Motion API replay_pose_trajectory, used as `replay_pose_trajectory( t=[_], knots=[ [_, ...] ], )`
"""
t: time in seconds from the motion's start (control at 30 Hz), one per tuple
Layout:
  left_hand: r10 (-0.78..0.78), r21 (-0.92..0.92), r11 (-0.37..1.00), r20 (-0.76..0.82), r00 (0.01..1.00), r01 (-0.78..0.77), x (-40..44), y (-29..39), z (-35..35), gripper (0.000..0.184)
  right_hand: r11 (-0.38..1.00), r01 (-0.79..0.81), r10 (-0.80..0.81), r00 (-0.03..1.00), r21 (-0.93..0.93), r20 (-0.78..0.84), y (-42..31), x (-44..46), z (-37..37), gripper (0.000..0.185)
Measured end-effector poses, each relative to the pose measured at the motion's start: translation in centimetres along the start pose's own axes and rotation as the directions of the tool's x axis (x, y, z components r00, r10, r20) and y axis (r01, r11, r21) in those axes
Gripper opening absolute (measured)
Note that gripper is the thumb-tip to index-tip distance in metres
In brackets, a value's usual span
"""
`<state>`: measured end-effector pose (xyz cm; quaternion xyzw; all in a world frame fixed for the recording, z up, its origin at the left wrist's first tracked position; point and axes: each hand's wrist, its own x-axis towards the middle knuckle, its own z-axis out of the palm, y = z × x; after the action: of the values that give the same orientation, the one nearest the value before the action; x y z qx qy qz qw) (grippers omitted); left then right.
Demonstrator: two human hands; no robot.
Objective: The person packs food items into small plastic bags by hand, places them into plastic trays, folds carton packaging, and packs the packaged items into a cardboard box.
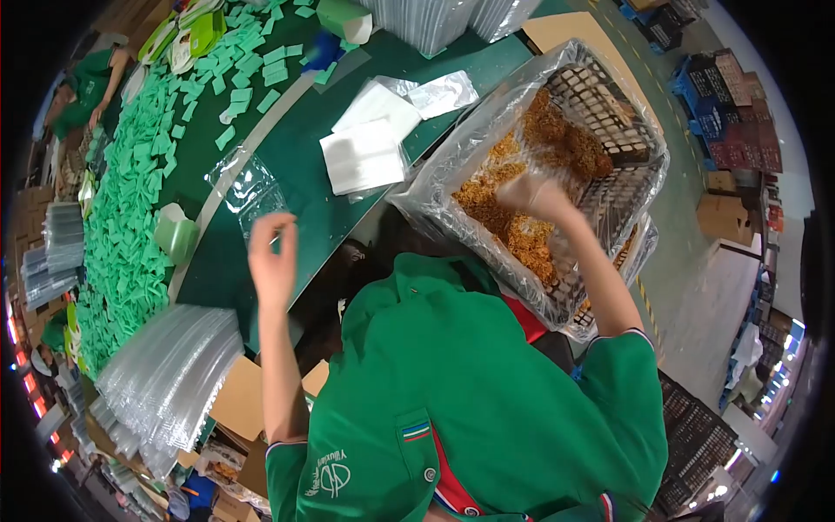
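Note:
My left hand [272, 261] is over the green table at its near edge, thumb and fingers curled at the near end of a clear plastic tray [250, 184]. The tray lies nearly see-through on the tabletop, its contact with the fingertips partly hidden. My right hand [535, 197] reaches into a plastic-lined crate [628, 130] on the right and is smeared by motion. Below and around it are loose golden-brown pieces [529, 248], with darker brown clumps [565, 143] towards the far side. What its fingers hold, if anything, does not show.
White square sheets or packets [364, 157] lie mid-table. Small green pieces [130, 252] heap along the left, beside a green cut-open container [177, 235]. Stacked clear trays [178, 370] stand near left; more [426, 22] stand at the back. A person [91, 87] is far left.

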<state>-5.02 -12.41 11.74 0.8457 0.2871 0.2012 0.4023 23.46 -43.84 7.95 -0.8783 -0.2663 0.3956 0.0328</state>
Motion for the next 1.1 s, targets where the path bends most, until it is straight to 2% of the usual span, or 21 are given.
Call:
replay_pose_trajectory(
  t=[0.03,0.07,0.13,0.17,0.27,0.3,0.4,0.5,0.6,0.7,0.77,0.8,0.83,0.87,0.93,1.0,1.1],
  knots=[
    [0.169,0.22,0.964,-0.084,0.982,-0.147,0.9,-2.6,-0.7,0.013,0.993,0.116,-0.117,0.988,-0.015,-0.097,-0.2,0.0,2.4,0.039],
    [0.207,0.353,0.923,-0.128,0.97,-0.151,1.5,-5.1,-1.2,0.02,0.972,0.23,-0.233,0.955,-0.038,-0.185,-0.7,-0.3,4.5,0.037],
    [0.134,0.501,0.864,-0.144,0.98,-0.045,1.8,-8.5,-1.2,0.028,0.965,0.244,-0.259,0.942,-0.098,-0.212,-1.1,1.0,5.4,0.031],
    [0.081,0.482,0.876,-0.094,0.992,-0.026,1.6,-10.4,-0.8,0.031,0.961,0.246,-0.27,0.933,-0.128,-0.237,-1.2,1.5,5.5,0.028],
    [-0.11,0.468,0.88,0.025,0.994,0.086,0.1,-13.8,1.3,0.037,0.821,0.564,-0.569,0.797,-0.088,-0.204,-1.3,1.6,6.3,0.022],
    [-0.126,0.454,0.885,0.017,0.992,0.105,-0.5,-13.5,2.1,0.037,0.763,0.614,-0.631,0.775,-0.203,-0.026,-1.1,1.1,6.4,0.036],
    [-0.145,0.439,0.89,0.006,0.989,0.128,-1.3,-12.7,3.9,0.036,0.728,0.645,-0.657,0.753,-0.232,0.034,0.0,0.7,7.6,0.05],
    [-0.169,0.412,0.899,0.013,0.986,0.148,-1.3,-11.4,4.5,0.033,0.695,0.651,-0.62,0.758,-0.304,0.205,-0.2,2.1,7.9,0.058],
    [-0.123,0.381,0.919,0.033,0.992,0.102,-0.8,-11.3,4.8,0.031,0.756,0.648,-0.644,0.762,-0.099,0.069,0.3,4.0,8.7,0.046],
    [-0.058,0.376,0.926,0.033,0.998,0.042,-1.1,-11.8,4.7,0.029,0.736,0.607,-0.672,0.71,0.299,0.212,1.1,6.0,8.2,0.028],
    [-0.026,0.384,0.923,0.008,1.0,0.021,-1.3,-12.0,4.6,0.028,0.762,0.596,-0.648,0.71,0.253,0.275,-0.7,4.2,5.9,0.018],
    [-0.012,0.391,0.92,-0.009,1.0,0.015,-1.4,-12.0,4.6,0.028,0.753,0.605,-0.657,0.67,0.259,0.345,-1.4,3.8,5.0,0.019],
    [-0.03,0.396,0.918,-0.011,0.999,0.032,-1.5,-11.9,4.5,0.028,0.645,0.718,-0.764,0.611,0.261,0.207,2.8,6.4,9.0,0.017],
    [-0.05,0.4,0.915,-0.015,0.999,0.052,-1.6,-11.8,4.5,0.027,0.673,0.617,-0.717,0.678,0.408,0.158,2.5,5.6,9.0,0.019],
    [-0.039,0.398,0.916,-0.052,0.998,0.056,-1.7,-12.3,4.7,0.027,0.766,0.378,-0.566,0.78,0.52,0.266,3.9,6.0,9.2,0.029],
    [-0.105,0.388,0.913,-0.066,0.992,0.123,-1.7,-12.0,4.8,0.026,0.847,0.248,-0.444,0.818,0.471,0.367,3.4,6.8,9.0,0.037],
    [-0.116,0.386,0.913,-0.067,0.991,0.133,-1.9,-12.2,4.9,0.025,0.865,0.236,-0.41,0.84,0.442,0.354,0.1,4.8,7.2,0.036]
  ],
)
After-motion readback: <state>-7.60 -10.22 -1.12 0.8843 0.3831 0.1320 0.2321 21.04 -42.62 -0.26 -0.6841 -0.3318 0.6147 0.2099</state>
